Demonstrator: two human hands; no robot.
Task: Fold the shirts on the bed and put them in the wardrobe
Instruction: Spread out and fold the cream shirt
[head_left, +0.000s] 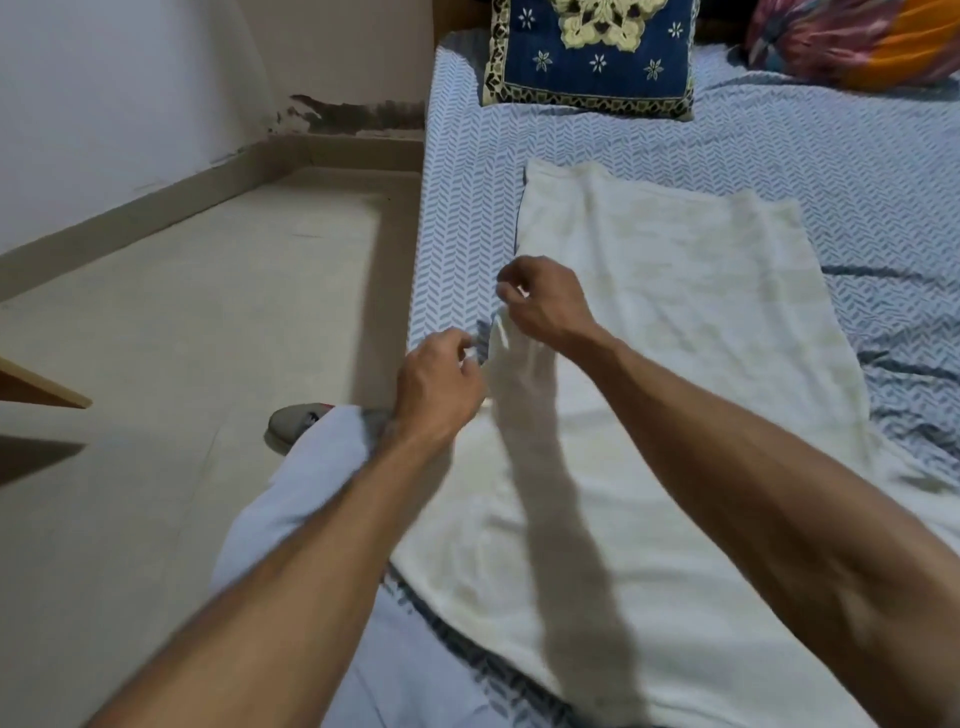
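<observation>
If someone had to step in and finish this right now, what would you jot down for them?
Left hand and right hand: both pinch the near left edge of the white shirt, fingers curled.
The shirt lies spread lengthwise on the bed, below the blue pillow.
Done: shirt laid out, a fold apparently starting.
Left: finish folding, then carry it to the wardrobe, which is out of view.

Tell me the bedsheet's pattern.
Blue-and-white herringbone on the bedsheet, clearest in the head view.
</observation>
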